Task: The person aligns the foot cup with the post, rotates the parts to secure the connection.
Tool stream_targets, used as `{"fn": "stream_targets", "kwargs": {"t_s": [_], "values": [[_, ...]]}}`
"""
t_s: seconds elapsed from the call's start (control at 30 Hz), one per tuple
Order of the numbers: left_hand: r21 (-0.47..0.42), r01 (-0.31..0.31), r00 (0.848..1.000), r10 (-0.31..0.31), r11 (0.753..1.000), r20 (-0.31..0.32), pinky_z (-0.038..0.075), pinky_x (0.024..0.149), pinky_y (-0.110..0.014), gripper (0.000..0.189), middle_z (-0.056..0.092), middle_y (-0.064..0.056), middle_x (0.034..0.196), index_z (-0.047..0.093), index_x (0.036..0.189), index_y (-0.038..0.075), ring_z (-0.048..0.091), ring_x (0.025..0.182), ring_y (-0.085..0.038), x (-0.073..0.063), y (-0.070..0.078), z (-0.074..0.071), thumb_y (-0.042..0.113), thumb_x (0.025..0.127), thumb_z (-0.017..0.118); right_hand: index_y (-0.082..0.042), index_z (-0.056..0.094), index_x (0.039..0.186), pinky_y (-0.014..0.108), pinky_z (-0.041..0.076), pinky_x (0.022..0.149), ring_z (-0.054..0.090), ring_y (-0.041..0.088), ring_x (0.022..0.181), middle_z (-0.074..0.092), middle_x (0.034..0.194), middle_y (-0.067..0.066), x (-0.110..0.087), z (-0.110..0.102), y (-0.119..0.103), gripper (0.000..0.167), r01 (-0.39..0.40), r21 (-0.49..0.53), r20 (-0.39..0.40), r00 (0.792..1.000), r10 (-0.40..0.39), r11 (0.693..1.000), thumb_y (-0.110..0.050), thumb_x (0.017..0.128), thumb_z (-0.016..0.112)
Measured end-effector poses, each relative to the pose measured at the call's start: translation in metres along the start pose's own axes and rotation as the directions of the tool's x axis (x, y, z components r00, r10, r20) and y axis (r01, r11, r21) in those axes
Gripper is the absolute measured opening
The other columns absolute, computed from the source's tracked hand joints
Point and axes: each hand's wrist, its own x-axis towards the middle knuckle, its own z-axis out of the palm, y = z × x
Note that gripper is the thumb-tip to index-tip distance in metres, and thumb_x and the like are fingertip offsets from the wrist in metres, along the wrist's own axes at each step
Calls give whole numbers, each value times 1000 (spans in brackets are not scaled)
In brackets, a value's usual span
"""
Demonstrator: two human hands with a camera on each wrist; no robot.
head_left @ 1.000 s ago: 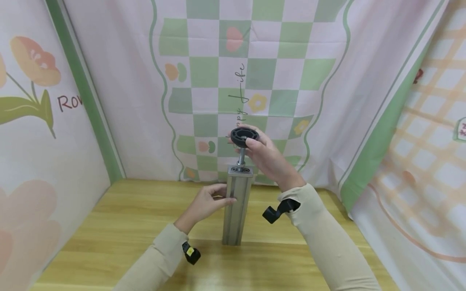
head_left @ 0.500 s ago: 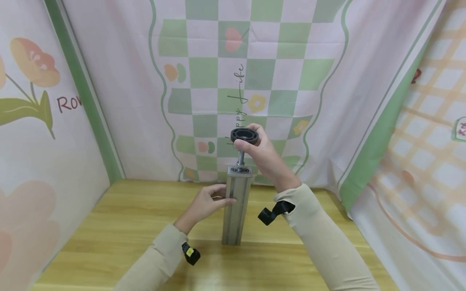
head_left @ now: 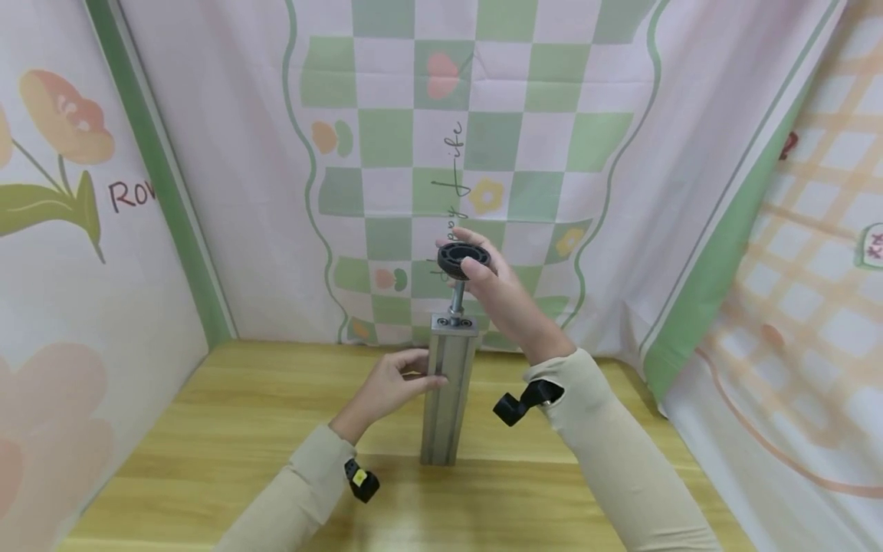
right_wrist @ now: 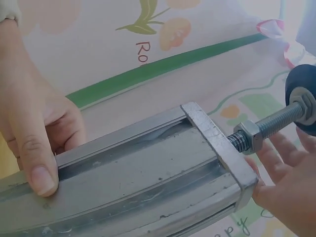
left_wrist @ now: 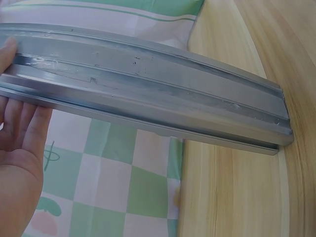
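Note:
An aluminium profile (head_left: 448,399) stands upright on the wooden table, long grooves running down its faces. My left hand (head_left: 388,383) holds it by the upper part, thumb on the near face and fingers behind. On the profile's top sits an end plate (right_wrist: 217,148), from which a threaded rod (right_wrist: 276,122) with a hex nut (right_wrist: 253,137) rises. The rod carries a round black leveling foot (head_left: 451,266). My right hand (head_left: 513,307) grips the foot's rim, thumb on the near side and fingers round the back. Part of the foot lies outside the right wrist view.
The wooden table (head_left: 276,399) spreads around the profile's base. Behind it hangs a green-and-white checked curtain (head_left: 386,138), with patterned cloth on both sides. Black camera mounts (head_left: 526,402) sit on both wrists.
My right thumb slid left along the foot's rim, then went back right, the fingers shifting round the far side. The left hand and the profile stay put.

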Motion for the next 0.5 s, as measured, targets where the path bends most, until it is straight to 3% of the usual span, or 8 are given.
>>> {"fn": "stream_targets", "kwargs": {"t_s": [0.13,0.3,0.5], "values": [[-2,-7,1000,7,1000,-1,57,82,-34,30,72,1,97,73,110,20,69,95,-17,1,0,0,37,86,80,-7,11,160,42,36,105,24,38,146,28,160,20,1,-4,4,98,17,146,104,994,-32,989,-61,94,59],[-2,-9,1000,9,1000,-6,57,81,-35,28,71,1,96,73,108,21,69,94,-18,1,-1,-1,38,87,80,-7,11,160,41,34,107,23,40,147,28,160,22,0,-7,10,79,3,291,178,982,-57,957,-47,102,46],[-5,-4,1000,4,1000,-1,57,83,-35,30,72,1,97,73,111,20,69,95,-17,1,-1,-1,37,87,80,-6,11,160,44,30,112,28,36,146,30,159,21,-1,-9,15,80,-18,372,190,980,-57,928,-42,100,50]]}}
